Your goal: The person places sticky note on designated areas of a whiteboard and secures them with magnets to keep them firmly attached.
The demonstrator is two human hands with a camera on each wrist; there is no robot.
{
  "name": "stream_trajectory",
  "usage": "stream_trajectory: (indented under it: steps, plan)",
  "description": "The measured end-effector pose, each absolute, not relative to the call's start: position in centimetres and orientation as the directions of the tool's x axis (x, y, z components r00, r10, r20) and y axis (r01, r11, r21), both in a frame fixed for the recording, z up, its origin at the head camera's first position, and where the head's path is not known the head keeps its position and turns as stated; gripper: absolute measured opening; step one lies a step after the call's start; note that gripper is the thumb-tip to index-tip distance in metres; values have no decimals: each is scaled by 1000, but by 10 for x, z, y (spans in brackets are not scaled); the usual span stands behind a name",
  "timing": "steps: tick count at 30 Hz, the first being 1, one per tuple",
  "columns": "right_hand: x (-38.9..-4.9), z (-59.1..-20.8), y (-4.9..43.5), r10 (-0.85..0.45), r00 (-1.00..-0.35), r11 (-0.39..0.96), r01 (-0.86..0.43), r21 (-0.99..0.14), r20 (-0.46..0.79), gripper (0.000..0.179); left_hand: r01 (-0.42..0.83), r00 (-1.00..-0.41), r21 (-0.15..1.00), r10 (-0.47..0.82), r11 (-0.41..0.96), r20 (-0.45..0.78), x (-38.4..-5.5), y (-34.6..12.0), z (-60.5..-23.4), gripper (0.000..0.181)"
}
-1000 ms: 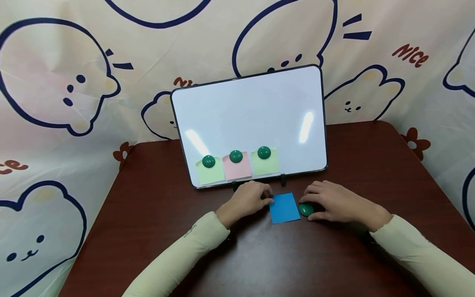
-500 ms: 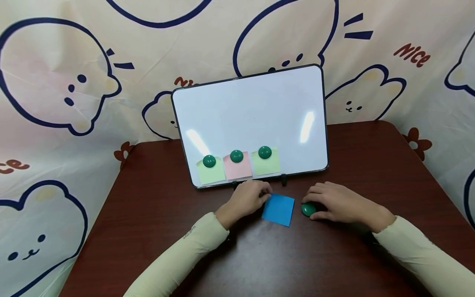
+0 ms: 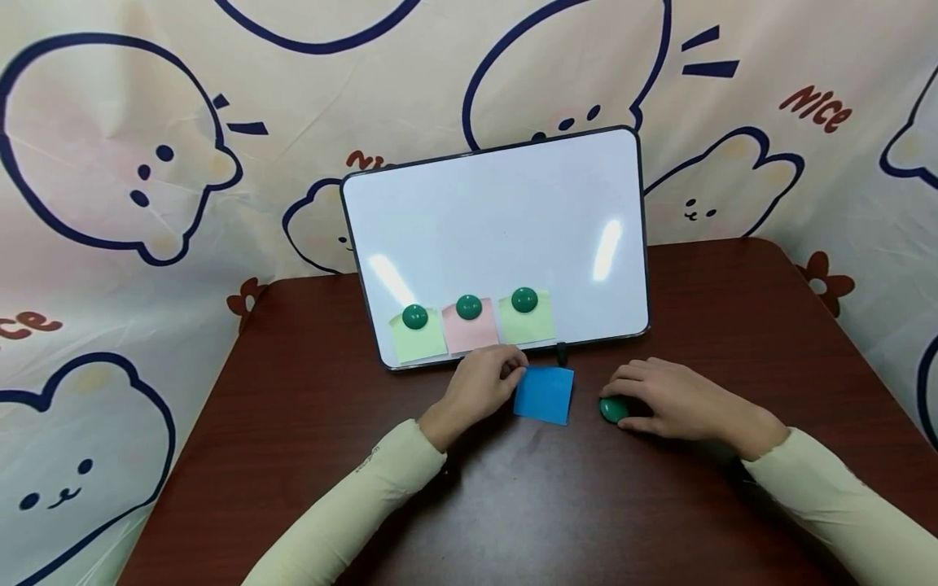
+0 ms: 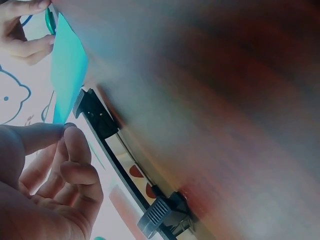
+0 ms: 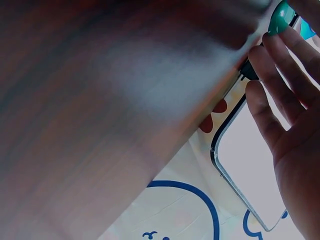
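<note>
Blue note [image 3: 544,394] now higher (pinched)

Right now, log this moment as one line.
left hand pinches blue square paper note | right hand grips green round magnet

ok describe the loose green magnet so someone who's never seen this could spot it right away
Start at the whiteboard standing on the brown table. In front of its right end, the green magnet lies on the tabletop under the right hand's fingers, right of the blue note. The other three green magnets sit on the board, pinning notes.
</note>
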State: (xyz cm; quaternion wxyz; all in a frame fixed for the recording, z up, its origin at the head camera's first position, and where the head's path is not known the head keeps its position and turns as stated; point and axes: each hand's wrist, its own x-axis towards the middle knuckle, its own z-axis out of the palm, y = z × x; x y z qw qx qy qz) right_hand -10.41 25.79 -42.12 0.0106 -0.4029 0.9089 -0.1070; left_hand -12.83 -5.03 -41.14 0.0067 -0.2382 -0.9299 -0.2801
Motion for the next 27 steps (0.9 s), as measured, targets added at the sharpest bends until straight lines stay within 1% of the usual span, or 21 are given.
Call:
stream_trajectory:
  steps: [6, 10, 19, 27]
  plan:
    - [-104, -423, 259, -742, -663, 638, -744, -197, 98, 39, 443, -890, 530, 427, 723, 162, -129, -50, -411, 8]
    - [-105, -423, 259, -743, -660, 637, -748, -186, 109, 39, 449, -890, 529, 412, 720, 195, -131, -49, -410, 8]
    - [-105, -421, 261, -727, -685, 664, -720, -201, 53, 40, 469, -883, 520, 396, 714, 253, -135, -41, -408, 9]
    - [-105, -419, 260, -722, -690, 670, -715, -202, 48, 39, 489, -872, 510, 385, 708, 301, -147, -27, -404, 10]
